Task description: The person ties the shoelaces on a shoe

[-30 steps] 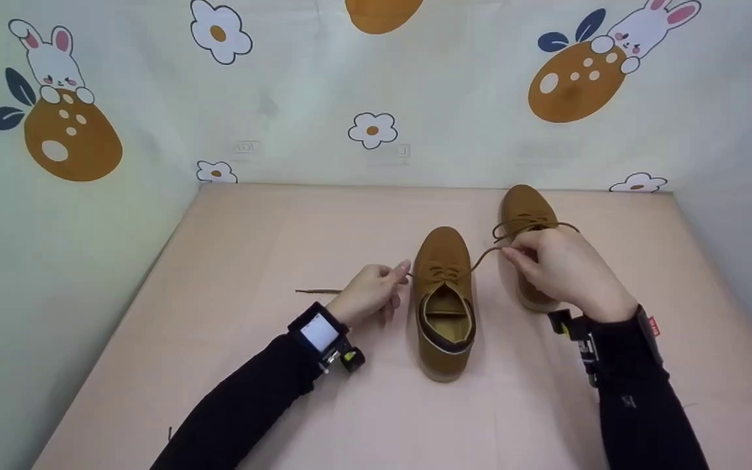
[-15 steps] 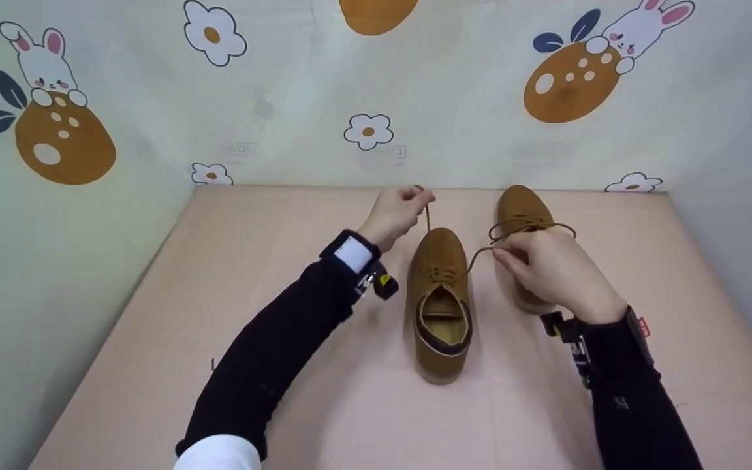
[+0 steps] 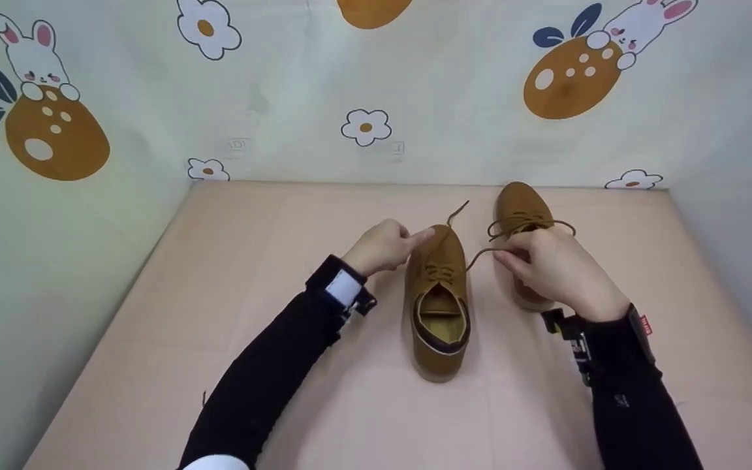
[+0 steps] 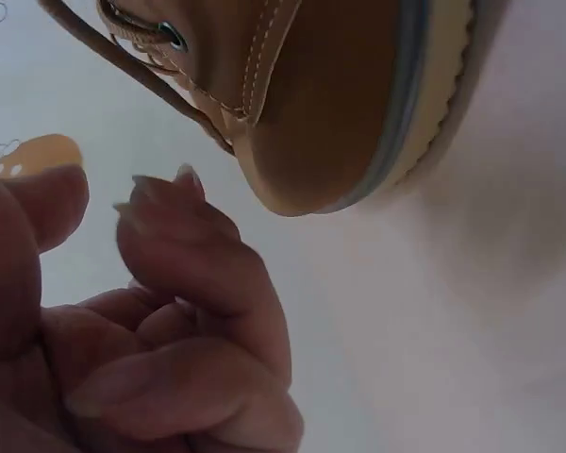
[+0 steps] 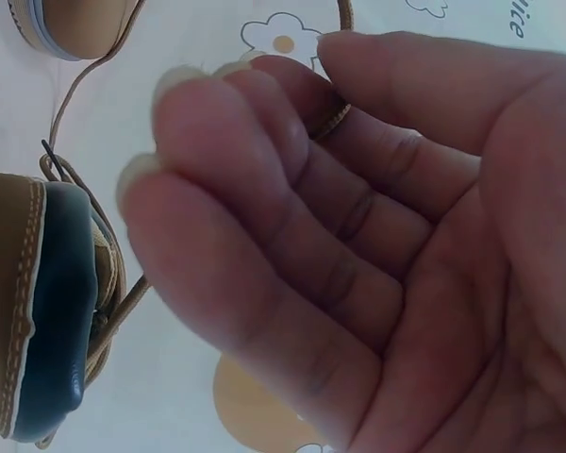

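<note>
A tan lace-up shoe [image 3: 440, 258] stands in the middle of the table, toe pointing away. My left hand [image 3: 381, 249] is at the left side of its toe, one finger reaching over the leather. Thumb and loosely bent fingers [image 4: 217, 274] are apart with nothing between them in the left wrist view. One loose shoelace end [image 3: 457, 213] lies across the toe and sticks out beyond it. On the right, my right hand [image 3: 559, 271] pinches the other shoelace end [image 3: 480, 253], drawn out sideways; it also shows between thumb and finger [image 5: 335, 123] in the right wrist view.
The matching shoe [image 3: 519, 199] stands farther back on the right, its lace [image 3: 562, 226] looped on top and partly hidden by my right hand. A patterned cloth wall [image 3: 291, 98] rises along the table's [image 3: 284, 215] back and sides.
My left hand carried its lace end up past the toe, let it go across the toe, and came back down beside the shoe. The right hand keeps its pinch almost in place.
</note>
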A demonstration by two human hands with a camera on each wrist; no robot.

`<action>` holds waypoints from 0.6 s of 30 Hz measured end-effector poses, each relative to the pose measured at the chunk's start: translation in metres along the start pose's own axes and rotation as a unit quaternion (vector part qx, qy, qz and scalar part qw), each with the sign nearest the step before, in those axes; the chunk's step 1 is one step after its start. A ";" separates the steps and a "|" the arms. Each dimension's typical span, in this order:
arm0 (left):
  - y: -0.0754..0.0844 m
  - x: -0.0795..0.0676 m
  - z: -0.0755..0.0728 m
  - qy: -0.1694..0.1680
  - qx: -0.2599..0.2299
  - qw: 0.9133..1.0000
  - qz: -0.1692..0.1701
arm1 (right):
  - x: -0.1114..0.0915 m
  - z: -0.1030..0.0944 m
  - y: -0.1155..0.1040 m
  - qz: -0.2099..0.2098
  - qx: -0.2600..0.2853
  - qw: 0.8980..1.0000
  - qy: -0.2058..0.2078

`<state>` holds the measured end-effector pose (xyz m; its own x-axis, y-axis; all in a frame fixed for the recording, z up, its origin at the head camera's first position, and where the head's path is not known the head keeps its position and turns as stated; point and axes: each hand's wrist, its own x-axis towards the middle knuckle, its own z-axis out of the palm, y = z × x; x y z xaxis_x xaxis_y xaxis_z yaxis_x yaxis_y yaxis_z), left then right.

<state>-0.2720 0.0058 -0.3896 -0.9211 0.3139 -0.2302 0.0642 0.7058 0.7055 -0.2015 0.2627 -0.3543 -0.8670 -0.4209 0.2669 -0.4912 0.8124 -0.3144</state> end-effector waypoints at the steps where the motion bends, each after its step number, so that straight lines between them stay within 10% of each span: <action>1: -0.004 -0.007 0.002 -0.004 -0.015 1.000 0.002 | 0.000 0.000 0.000 0.001 0.002 1.000 0.001; 10: -0.019 -0.032 0.028 -0.010 -0.231 0.972 0.053 | -0.001 -0.002 0.006 0.010 0.010 1.000 -0.024; 18: -0.016 -0.033 0.030 -0.003 -0.257 0.965 0.054 | -0.017 -0.023 0.021 0.070 0.054 0.994 -0.068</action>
<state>-0.2314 0.0035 -0.4138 -0.9171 0.3733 -0.1399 -0.0411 0.2606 0.9646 -0.1954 0.2962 -0.3441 -0.9274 -0.3630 0.0903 -0.3643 0.8218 -0.4380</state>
